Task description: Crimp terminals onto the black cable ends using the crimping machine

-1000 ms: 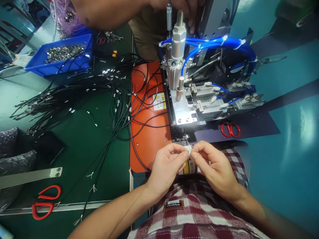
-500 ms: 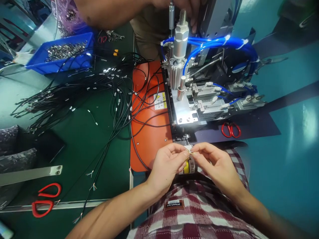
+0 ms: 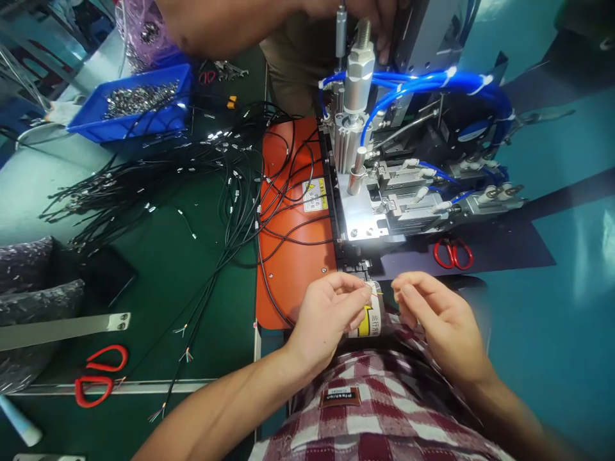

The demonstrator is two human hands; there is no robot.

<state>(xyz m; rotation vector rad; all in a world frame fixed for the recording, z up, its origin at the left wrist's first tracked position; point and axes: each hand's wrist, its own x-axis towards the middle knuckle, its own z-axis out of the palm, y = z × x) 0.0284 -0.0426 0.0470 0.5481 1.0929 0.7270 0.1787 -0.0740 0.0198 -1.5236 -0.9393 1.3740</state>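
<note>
My left hand is closed in a pinch on the end of a cable, its thin coloured wires poking out past the fingertips. To its right, a small gap away, my right hand has thumb and forefinger pressed together; what they may hold is hidden. Below the wires is a white cylinder with a yellow label. Just beyond both hands stands a metal machine with air cylinders and blue hoses. Black cables run across its orange base plate.
Bundled black cables lie on the green table at left. A blue bin holds small metal parts. Red-handled scissors lie front left, another red-handled pair right of the machine. Another person's arm reaches across the top.
My hands have come apart: the right has drawn back to the right, and the coloured wire ends now show at the left fingertips. The whole view has shifted slightly.
</note>
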